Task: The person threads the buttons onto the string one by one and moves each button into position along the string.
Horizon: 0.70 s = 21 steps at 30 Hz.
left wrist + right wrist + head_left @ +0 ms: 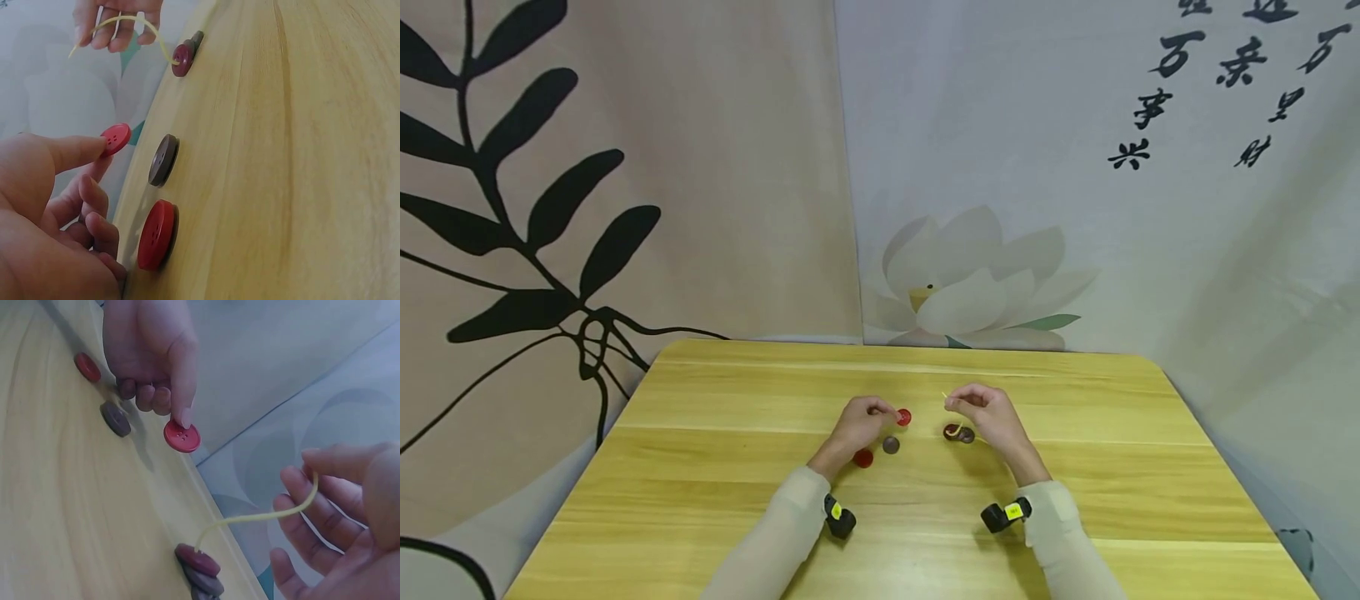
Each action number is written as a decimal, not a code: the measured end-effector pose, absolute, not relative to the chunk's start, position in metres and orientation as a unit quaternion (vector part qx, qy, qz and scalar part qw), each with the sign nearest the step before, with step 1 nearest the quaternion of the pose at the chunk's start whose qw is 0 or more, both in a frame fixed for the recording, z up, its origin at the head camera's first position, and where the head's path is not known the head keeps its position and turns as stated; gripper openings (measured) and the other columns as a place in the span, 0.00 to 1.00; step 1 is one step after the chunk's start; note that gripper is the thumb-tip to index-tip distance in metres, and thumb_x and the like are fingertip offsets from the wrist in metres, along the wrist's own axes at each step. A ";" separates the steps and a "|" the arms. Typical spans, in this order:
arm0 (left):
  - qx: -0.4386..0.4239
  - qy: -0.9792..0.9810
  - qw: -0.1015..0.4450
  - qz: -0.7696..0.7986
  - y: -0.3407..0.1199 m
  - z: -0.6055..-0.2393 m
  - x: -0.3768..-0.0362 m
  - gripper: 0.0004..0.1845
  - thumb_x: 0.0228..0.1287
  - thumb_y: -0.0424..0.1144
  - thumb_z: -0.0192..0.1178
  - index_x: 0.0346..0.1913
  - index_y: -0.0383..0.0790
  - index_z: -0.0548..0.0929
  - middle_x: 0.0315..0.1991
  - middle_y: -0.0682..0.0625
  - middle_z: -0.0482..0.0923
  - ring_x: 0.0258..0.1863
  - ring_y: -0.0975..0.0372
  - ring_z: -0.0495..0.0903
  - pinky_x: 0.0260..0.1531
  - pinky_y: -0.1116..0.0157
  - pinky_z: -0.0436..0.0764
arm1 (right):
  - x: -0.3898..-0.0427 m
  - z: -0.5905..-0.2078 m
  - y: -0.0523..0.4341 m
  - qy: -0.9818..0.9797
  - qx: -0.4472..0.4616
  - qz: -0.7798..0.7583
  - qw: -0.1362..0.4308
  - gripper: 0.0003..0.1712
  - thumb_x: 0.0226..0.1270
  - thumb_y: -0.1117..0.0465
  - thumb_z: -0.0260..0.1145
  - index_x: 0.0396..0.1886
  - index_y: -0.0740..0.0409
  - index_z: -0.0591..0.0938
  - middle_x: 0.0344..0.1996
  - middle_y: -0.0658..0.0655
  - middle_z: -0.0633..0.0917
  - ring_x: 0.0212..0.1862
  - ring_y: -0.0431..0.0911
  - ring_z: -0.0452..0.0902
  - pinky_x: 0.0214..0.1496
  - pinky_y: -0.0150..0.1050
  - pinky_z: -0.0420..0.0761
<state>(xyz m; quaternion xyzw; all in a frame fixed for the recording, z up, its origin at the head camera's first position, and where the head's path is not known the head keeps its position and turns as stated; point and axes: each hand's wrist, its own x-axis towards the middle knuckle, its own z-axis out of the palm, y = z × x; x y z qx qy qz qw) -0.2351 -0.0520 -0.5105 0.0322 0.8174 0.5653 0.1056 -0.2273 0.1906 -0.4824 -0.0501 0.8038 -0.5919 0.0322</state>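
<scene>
From here I hold left arm (778,533) and right arm (1063,542) forward over the worktop (700,467); above it, left grip (861,425) and right grip (992,417) each pinch, thumb to forefinger, other fingers bent.

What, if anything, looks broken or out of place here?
Nothing stands out. The left hand pinches a red button, the right hand a yellow cord leading into a maroon button; the loose dark button lies flat, and no damage shows.
</scene>
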 end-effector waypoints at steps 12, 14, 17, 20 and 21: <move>-0.012 0.808 0.076 0.584 -0.053 -0.508 -0.232 0.06 0.65 0.38 0.64 0.35 0.39 0.86 0.31 0.49 0.77 0.29 0.60 0.69 0.30 0.65 0.69 | -0.221 -0.464 0.180 0.796 -0.056 -0.600 0.056 0.10 0.70 0.63 0.65 0.43 0.67 0.83 0.41 0.61 0.86 0.44 0.51 0.82 0.56 0.49 0.77; -0.020 0.803 0.070 0.592 -0.054 -0.508 -0.232 0.06 0.64 0.38 0.64 0.35 0.38 0.86 0.31 0.48 0.77 0.29 0.60 0.69 0.30 0.65 0.69 | -0.220 -0.462 0.178 0.797 -0.059 -0.598 0.057 0.10 0.70 0.62 0.65 0.42 0.66 0.83 0.40 0.60 0.86 0.43 0.49 0.82 0.54 0.48 0.78; -0.026 0.797 0.066 0.600 -0.056 -0.506 -0.231 0.05 0.65 0.37 0.64 0.35 0.38 0.86 0.31 0.48 0.76 0.29 0.60 0.69 0.30 0.65 0.69 | -0.221 -0.464 0.177 0.794 -0.064 -0.601 0.055 0.09 0.70 0.61 0.66 0.41 0.64 0.84 0.39 0.58 0.86 0.44 0.52 0.81 0.53 0.49 0.79; -0.027 0.792 0.062 0.607 -0.058 -0.504 -0.230 0.05 0.65 0.37 0.64 0.35 0.38 0.85 0.31 0.48 0.76 0.29 0.60 0.70 0.30 0.65 0.70 | -0.222 -0.468 0.176 0.785 -0.073 -0.613 0.051 0.08 0.68 0.60 0.67 0.40 0.62 0.84 0.37 0.56 0.86 0.48 0.60 0.80 0.55 0.55 0.77; -0.029 0.790 0.061 0.610 -0.059 -0.504 -0.229 0.05 0.65 0.38 0.64 0.36 0.39 0.85 0.31 0.49 0.76 0.29 0.60 0.70 0.30 0.66 0.70 | -0.222 -0.468 0.175 0.782 -0.076 -0.616 0.050 0.08 0.68 0.60 0.67 0.39 0.62 0.84 0.37 0.56 0.86 0.49 0.63 0.79 0.56 0.56 0.77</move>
